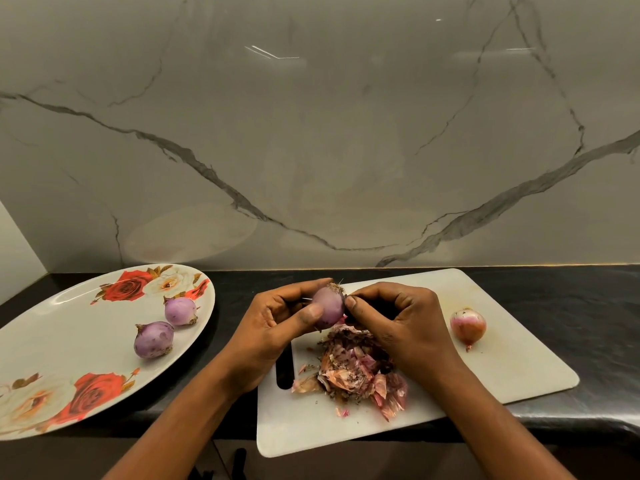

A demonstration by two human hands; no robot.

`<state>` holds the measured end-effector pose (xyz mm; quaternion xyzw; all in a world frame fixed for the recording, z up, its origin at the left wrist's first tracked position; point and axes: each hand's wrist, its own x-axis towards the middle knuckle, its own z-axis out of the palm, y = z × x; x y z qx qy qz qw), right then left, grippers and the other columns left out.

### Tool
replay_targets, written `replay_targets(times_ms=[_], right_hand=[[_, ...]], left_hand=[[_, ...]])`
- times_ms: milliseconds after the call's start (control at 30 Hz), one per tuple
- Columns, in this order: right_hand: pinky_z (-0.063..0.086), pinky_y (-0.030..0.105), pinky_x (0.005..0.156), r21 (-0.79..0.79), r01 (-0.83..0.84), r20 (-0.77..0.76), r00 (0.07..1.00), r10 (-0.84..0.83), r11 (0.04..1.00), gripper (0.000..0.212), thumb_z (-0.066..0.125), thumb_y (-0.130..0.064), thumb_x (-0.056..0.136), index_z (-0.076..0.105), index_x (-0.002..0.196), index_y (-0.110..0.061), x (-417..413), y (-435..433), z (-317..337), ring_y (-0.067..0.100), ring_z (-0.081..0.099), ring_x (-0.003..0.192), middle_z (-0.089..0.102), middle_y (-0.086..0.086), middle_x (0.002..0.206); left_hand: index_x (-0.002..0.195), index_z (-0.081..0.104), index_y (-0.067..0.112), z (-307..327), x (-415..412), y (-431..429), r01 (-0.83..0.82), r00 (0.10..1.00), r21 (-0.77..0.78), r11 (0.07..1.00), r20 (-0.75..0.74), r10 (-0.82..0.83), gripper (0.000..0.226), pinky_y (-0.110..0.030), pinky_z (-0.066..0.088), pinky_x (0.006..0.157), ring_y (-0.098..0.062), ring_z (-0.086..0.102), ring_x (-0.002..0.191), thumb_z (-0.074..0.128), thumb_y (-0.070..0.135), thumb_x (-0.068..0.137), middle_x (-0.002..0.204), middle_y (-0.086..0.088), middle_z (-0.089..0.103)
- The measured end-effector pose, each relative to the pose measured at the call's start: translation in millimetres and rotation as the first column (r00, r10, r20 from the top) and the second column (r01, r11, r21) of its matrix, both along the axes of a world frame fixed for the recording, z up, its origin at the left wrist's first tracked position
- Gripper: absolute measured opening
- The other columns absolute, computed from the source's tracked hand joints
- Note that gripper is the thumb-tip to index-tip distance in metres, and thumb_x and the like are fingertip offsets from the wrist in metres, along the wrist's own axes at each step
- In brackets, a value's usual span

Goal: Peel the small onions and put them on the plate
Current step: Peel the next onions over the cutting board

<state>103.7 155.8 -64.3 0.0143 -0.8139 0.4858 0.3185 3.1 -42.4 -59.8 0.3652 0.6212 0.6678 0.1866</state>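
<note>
My left hand (277, 323) grips a small purple onion (330, 306) above the white cutting board (502, 368), thumb across its front. My right hand (398, 320) pinches the onion's right side at the skin with thumb and fingertips. Two peeled purple onions (154, 339) (180, 310) lie on the large white plate (62, 341) with red rose prints at the left. One onion still in reddish skin (468, 326) lies on the board to the right of my hands. A heap of pink and brown peels (353, 372) lies on the board below my hands.
The plate and board rest on a black countertop (588, 306) against a grey marble wall (311, 133). The board's handle slot (284, 372) is at its left side, and its near corner overhangs the counter's front edge.
</note>
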Motion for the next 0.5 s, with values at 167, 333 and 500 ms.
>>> replay_targets(times_ms=[167, 333, 500], right_hand=[[0.065, 0.038, 0.072, 0.009, 0.101, -0.003, 0.995, -0.101, 0.995, 0.007, 0.077, -0.017, 0.093, 0.082, 0.097, -0.019, -2.1, 1.3, -0.4, 0.010, 0.076, 0.077, 0.078, -0.010, 0.082], [0.063, 0.029, 0.070, 0.059, 0.139, 0.005, 0.990, -0.140, 0.989, 0.005, 0.080, -0.018, 0.090, 0.083, 0.091, -0.021, -1.2, -0.3, 1.3, 0.005, 0.073, 0.074, 0.077, -0.013, 0.077], [0.063, 0.023, 0.079, 0.042, 0.107, -0.012, 0.994, -0.107, 0.993, 0.018, 0.083, -0.012, 0.087, 0.083, 0.102, -0.022, 1.8, -0.9, 0.7, 0.002, 0.075, 0.086, 0.079, -0.014, 0.091]], left_hand=[[0.143, 0.061, 0.015, -0.6, -1.8, -1.5, 0.019, 0.998, 0.032, 0.999, 0.062, -0.021, 0.046, -0.036, 0.059, 0.100, -0.027, 0.067, 0.128, 0.061, 0.014, 0.097, 0.136, -0.004, 0.071], [0.146, 0.059, 0.013, -2.4, -5.5, -2.5, 0.047, 0.988, 0.097, 0.994, 0.143, -0.060, 0.048, -0.039, 0.059, 0.101, -0.035, 0.065, 0.130, 0.061, 0.015, 0.098, 0.140, -0.014, 0.067], [0.146, 0.060, 0.013, -2.8, -6.6, -1.8, 0.057, 0.981, 0.132, 0.990, 0.179, -0.080, 0.047, -0.044, 0.059, 0.100, -0.039, 0.064, 0.129, 0.061, 0.014, 0.098, 0.142, -0.016, 0.065]])
